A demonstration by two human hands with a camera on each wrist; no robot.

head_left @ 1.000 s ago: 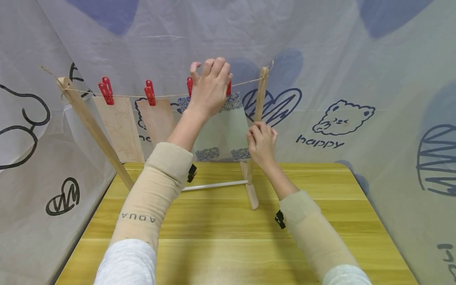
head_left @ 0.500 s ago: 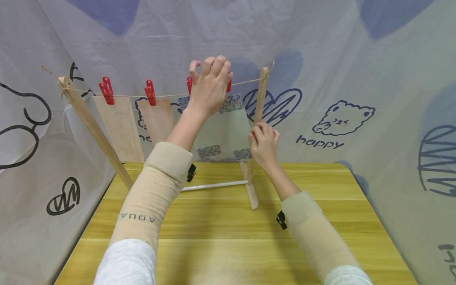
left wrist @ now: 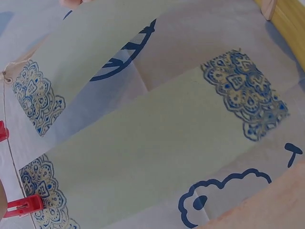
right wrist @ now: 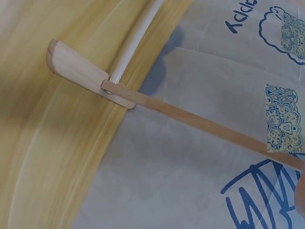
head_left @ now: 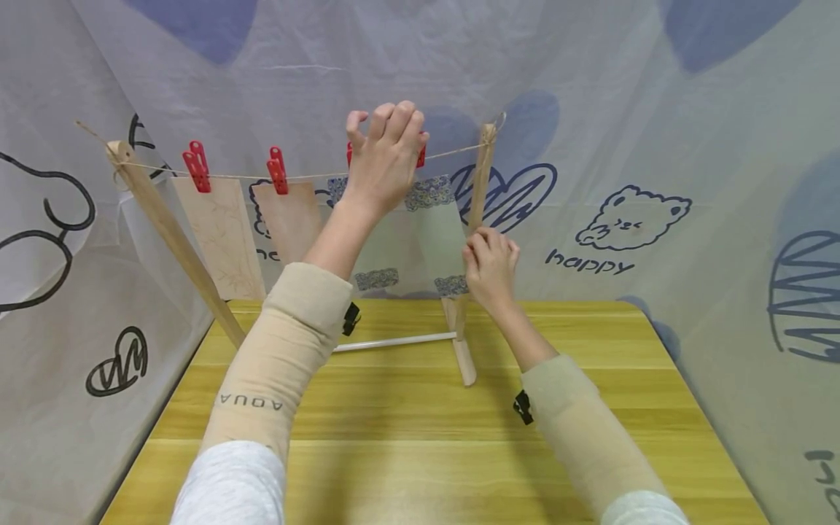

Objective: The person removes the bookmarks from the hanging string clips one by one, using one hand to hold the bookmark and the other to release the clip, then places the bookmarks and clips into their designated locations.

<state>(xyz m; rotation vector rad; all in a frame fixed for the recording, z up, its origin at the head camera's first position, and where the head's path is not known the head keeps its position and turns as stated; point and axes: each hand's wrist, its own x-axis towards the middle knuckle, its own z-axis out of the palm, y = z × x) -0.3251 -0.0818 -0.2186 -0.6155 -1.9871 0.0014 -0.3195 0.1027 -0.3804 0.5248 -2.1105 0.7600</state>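
Head view: the left hand [head_left: 383, 160], grip curled, holds a red clothespin [head_left: 421, 156] above the bench's [head_left: 433, 445] far edge. The right hand [head_left: 491, 268] pinches a pale green strip [head_left: 440, 237], grip narrow.

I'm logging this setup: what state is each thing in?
Wooden posts: standing
String: strung between the posts
Cream card: clipped, hanging
Pink card: clipped, hanging, partly hidden
Left green card: clipped, hanging
Right green card: unclipped, held at its edge
Rightmost red clip: off the card; open or closed unclear
Other red clips: closed on cards
Left hand: curled, gripping that rightmost clip
Right hand: pinching the right green card
White rod: partly hidden
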